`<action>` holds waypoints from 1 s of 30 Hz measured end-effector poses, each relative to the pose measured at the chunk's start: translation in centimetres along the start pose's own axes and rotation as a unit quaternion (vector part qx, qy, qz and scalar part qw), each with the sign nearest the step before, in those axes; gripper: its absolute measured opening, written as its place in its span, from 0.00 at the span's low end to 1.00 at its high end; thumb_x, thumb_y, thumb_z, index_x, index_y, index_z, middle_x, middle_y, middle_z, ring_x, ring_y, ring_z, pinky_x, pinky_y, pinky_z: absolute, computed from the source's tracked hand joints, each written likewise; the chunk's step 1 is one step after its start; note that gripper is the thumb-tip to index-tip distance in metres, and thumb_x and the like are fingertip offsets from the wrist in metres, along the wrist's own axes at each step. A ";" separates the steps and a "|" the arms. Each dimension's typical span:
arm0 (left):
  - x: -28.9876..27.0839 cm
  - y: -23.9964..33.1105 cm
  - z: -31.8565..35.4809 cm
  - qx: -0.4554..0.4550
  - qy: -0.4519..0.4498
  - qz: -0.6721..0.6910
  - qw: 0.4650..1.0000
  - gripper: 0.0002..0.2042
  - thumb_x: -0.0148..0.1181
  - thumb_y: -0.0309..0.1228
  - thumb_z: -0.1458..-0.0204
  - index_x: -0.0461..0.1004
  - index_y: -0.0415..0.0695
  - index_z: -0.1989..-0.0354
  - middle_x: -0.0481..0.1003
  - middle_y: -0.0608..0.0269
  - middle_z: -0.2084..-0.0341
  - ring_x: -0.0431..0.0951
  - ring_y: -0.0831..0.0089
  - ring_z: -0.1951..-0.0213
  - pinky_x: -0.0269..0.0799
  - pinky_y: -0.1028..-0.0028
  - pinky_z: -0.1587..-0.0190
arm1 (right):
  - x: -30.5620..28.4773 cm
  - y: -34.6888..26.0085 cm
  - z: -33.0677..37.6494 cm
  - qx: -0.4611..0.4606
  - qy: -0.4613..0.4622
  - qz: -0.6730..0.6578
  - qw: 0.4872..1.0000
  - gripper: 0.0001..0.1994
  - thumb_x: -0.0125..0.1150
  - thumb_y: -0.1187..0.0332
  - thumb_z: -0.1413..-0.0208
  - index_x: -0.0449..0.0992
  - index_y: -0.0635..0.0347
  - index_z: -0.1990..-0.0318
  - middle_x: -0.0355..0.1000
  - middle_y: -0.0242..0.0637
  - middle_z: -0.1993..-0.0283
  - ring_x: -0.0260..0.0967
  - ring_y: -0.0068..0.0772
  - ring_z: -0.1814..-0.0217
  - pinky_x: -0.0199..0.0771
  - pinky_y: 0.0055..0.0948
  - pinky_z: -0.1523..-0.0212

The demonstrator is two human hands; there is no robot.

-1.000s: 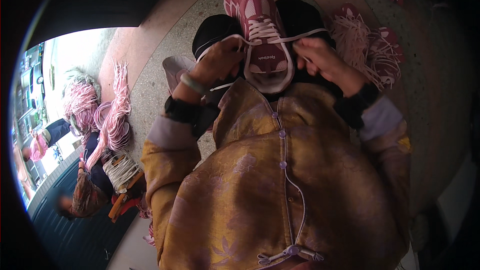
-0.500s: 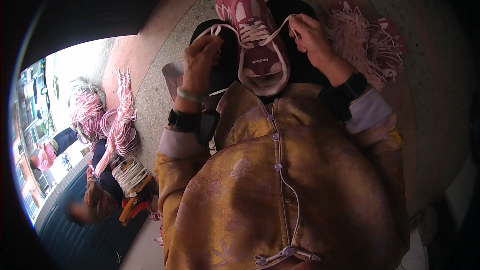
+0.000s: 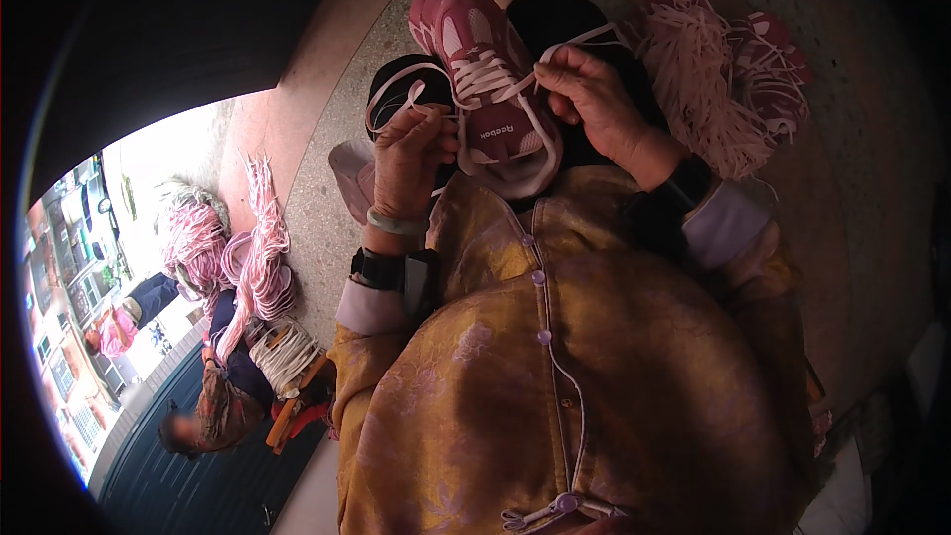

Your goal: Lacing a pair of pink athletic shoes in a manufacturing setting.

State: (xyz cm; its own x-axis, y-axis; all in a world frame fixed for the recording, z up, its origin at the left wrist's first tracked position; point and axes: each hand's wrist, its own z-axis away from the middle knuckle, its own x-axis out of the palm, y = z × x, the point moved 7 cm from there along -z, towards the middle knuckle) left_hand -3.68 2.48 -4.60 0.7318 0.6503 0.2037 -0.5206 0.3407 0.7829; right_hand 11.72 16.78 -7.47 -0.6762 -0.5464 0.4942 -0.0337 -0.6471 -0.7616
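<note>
A pink and dark-rose sneaker point(image 3: 507, 131) rests between my knees, its toe pointing away and its opening toward me. A flat white shoelace point(image 3: 482, 79) crosses its upper in several rows. My left hand point(image 3: 414, 151), fingers closed in a pinch, grips one lace end at the shoe's left side, with a loop standing above the fingers. On the other side, my right hand point(image 3: 592, 99) pinches the lace close to the top eyelets. The rest of that lace trails off behind the fingers to the upper right.
Bundled pale pink laces point(image 3: 693, 89) and more rose shoes point(image 3: 778, 89) lie on the floor at right. Another light shoe point(image 3: 354, 176) sits by my left wrist. To the left, a person point(image 3: 223, 401) sits near heaps of pink laces point(image 3: 258, 248) and a white lace bundle point(image 3: 284, 355).
My right hand has come left to the eyelets, leaving a length of lace trailing behind it. My left hand has moved slightly right and down, nearer the sneaker.
</note>
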 end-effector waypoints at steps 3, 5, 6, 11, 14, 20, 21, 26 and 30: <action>-0.3 -0.2 -0.2 -0.010 -0.004 -0.009 1.000 0.07 0.52 0.30 0.46 0.72 0.40 0.64 0.74 0.65 0.75 0.72 0.81 0.77 0.68 0.84 0.73 | -0.1 0.2 0.3 0.008 0.013 0.040 0.999 0.06 0.55 0.66 0.47 0.69 0.57 0.71 0.68 0.26 0.74 0.62 0.15 0.79 0.61 0.15 0.78; -0.6 0.0 -0.1 -0.004 0.015 -0.053 0.998 0.07 0.52 0.29 0.47 0.73 0.40 0.65 0.74 0.65 0.76 0.72 0.81 0.78 0.68 0.84 0.75 | 0.4 0.0 0.7 0.009 0.010 0.044 0.999 0.06 0.55 0.67 0.47 0.69 0.58 0.71 0.67 0.26 0.75 0.63 0.15 0.78 0.62 0.15 0.77; -0.6 0.1 -0.1 -0.001 0.016 -0.055 0.998 0.07 0.52 0.29 0.47 0.73 0.40 0.65 0.74 0.65 0.76 0.72 0.81 0.78 0.68 0.84 0.75 | 0.6 -0.1 0.8 0.011 0.007 0.050 0.999 0.05 0.56 0.68 0.48 0.69 0.58 0.71 0.67 0.27 0.75 0.64 0.15 0.77 0.63 0.15 0.76; -0.4 -0.1 0.5 0.011 0.042 -0.139 0.989 0.07 0.54 0.31 0.49 0.73 0.41 0.74 0.71 0.68 0.83 0.68 0.83 0.84 0.64 0.85 0.81 | 0.2 -0.1 1.1 0.018 -0.030 0.082 0.996 0.03 0.54 0.71 0.49 0.70 0.60 0.71 0.67 0.26 0.74 0.63 0.14 0.76 0.63 0.15 0.73; -0.3 -0.1 0.2 0.016 0.036 -0.124 0.991 0.06 0.53 0.31 0.48 0.72 0.42 0.74 0.70 0.69 0.84 0.67 0.84 0.85 0.63 0.85 0.82 | 0.3 0.2 0.5 -0.057 -0.014 0.082 0.995 0.04 0.55 0.72 0.50 0.69 0.61 0.73 0.66 0.26 0.77 0.61 0.13 0.77 0.63 0.15 0.76; 0.0 -0.1 0.2 0.003 0.025 -0.114 0.993 0.06 0.53 0.30 0.48 0.72 0.43 0.73 0.71 0.70 0.83 0.67 0.85 0.84 0.63 0.85 0.81 | 0.9 -0.4 -1.0 -0.147 0.009 0.119 0.982 0.05 0.54 0.71 0.50 0.68 0.62 0.74 0.64 0.26 0.78 0.59 0.13 0.77 0.61 0.17 0.75; 0.0 0.0 0.2 0.009 0.025 -0.115 0.993 0.06 0.53 0.30 0.48 0.72 0.43 0.73 0.71 0.70 0.83 0.67 0.85 0.84 0.63 0.85 0.81 | 0.9 -0.5 -1.1 -0.155 0.012 0.126 0.980 0.05 0.54 0.71 0.49 0.68 0.62 0.74 0.64 0.26 0.78 0.58 0.13 0.77 0.61 0.17 0.75; -0.1 -0.1 0.3 0.010 0.035 -0.119 0.992 0.05 0.52 0.29 0.48 0.72 0.43 0.73 0.71 0.71 0.83 0.67 0.85 0.84 0.62 0.86 0.82 | 1.3 -1.3 -0.8 -0.183 -0.009 0.197 0.963 0.05 0.53 0.72 0.50 0.67 0.63 0.73 0.64 0.30 0.78 0.60 0.17 0.75 0.62 0.19 0.73; 0.0 -0.1 0.5 0.009 0.025 -0.119 0.993 0.05 0.53 0.30 0.48 0.72 0.43 0.73 0.70 0.71 0.84 0.67 0.85 0.84 0.62 0.86 0.82 | 1.4 -2.0 0.2 -0.221 0.005 0.247 0.944 0.04 0.54 0.75 0.52 0.67 0.65 0.72 0.64 0.34 0.78 0.62 0.22 0.74 0.64 0.23 0.70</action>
State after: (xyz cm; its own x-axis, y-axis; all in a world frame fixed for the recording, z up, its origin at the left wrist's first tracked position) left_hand -3.36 2.13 -4.42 0.8096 0.5867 -0.0178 -0.3272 0.4762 0.8162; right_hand 10.98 17.24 -5.20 -0.6963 -0.7170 0.0317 -0.0156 -0.0289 -0.9995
